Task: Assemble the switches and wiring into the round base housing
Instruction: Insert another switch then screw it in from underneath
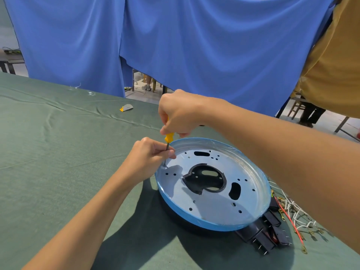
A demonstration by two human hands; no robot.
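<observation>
Your right hand (pixel 180 115) grips the screwdriver (pixel 168 137) handle; left hand (pixel 150 155) pinches its shaft. Tilt it and the tip likely skids from the hole (pixel 164 165), scratching the base housing (pixel 204 221).

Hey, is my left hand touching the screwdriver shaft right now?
Touching. The head view shows the left hand pinching the screwdriver shaft between its fingertips, just below the yellow handle.

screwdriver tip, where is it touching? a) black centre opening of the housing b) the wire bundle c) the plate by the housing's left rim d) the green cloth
c: the screwdriver, gripped by the right hand and pinched by the left hand, meets the round base housing just inside its left rim.
</observation>
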